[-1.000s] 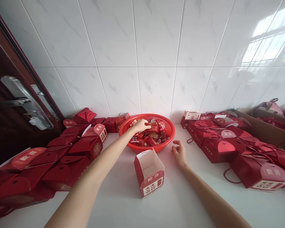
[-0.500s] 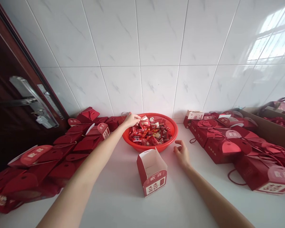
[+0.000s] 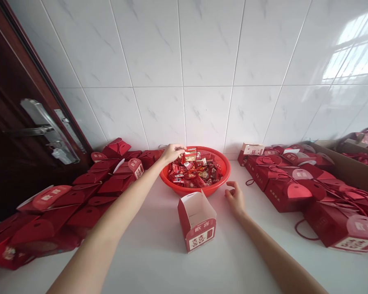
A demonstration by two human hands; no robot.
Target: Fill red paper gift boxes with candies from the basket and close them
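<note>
At the back left rim of a red plastic basket, my left hand pinches a red and gold wrapped candy by its edge. Many other wrapped candies lie heaped in the basket below it. My right hand rests at the table, just right of the basket's front side, with loosely bent fingers, thumb and forefinger apart and nothing held. Between my arms stands an open red and white paper gift box, its top flaps up; the part of its inside that shows is bare.
Closed red gift boxes crowd the table on the left. More red boxes with cord handles stand on the right. A cardboard carton sits at the far right. Behind are a tiled wall and a dark door.
My left hand has shifted slightly right over the basket, and the red and gold candy now shows raised at its fingertips. My right hand and the open box have stayed in place.
</note>
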